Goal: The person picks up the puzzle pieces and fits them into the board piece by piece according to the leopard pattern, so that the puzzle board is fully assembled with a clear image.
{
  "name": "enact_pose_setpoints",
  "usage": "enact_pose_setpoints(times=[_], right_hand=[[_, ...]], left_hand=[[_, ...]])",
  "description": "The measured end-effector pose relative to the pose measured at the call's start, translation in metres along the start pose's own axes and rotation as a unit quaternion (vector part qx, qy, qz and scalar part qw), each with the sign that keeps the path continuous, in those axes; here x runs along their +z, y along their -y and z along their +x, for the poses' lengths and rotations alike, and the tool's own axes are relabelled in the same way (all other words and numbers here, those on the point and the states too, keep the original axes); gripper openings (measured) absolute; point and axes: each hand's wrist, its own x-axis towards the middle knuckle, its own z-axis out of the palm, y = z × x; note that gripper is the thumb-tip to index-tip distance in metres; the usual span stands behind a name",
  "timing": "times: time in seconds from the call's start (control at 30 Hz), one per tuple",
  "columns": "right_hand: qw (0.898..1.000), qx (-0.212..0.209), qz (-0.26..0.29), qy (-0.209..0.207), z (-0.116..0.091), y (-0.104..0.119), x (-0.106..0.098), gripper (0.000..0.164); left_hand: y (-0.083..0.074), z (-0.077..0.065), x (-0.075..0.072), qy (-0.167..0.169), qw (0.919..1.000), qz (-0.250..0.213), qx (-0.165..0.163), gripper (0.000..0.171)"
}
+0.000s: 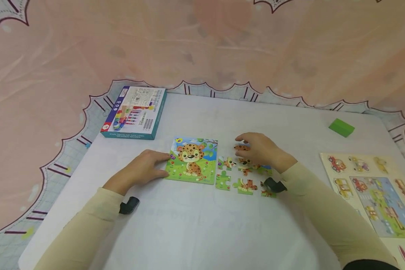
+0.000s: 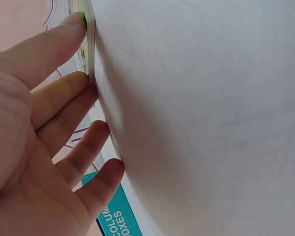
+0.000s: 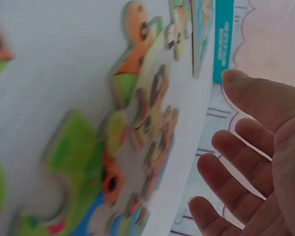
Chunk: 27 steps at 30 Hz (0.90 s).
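Note:
A square picture board (image 1: 192,161) with a spotted leopard cub lies flat on the white table. My left hand (image 1: 141,167) touches its left edge with the thumb and forefinger, the other fingers spread loosely; the left wrist view shows the thumb (image 2: 49,49) right at the board's rim. Just right of the board lie several loose jigsaw pieces (image 1: 222,180) with parts of a similar picture. Above the far ones hovers my right hand (image 1: 261,150), its fingers apart and nothing between them in the right wrist view. It hides some of the pieces.
At the back left stands a flat teal and white box (image 1: 138,112). A green block (image 1: 341,128) lies far right, behind a wooden puzzle board (image 1: 337,161) with vehicle pictures. Black wrist straps show at both cuffs. A patterned cloth hangs beyond the table.

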Motion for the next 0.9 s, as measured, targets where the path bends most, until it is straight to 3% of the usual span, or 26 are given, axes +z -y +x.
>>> enact_pose_setpoints(times=[0.43, 0.9], right_hand=[[1.000, 0.026, -0.001, -0.016, -0.010, -0.029, 0.001, 0.048], [0.999, 0.027, -0.020, -0.012, -0.010, -0.039, 0.001, 0.044]], left_hand=[[0.001, -0.001, 0.001, -0.005, 1.0000, 0.003, 0.007, 0.062], [0.002, -0.001, 0.004, -0.011, 0.9999, 0.001, 0.002, 0.062]])
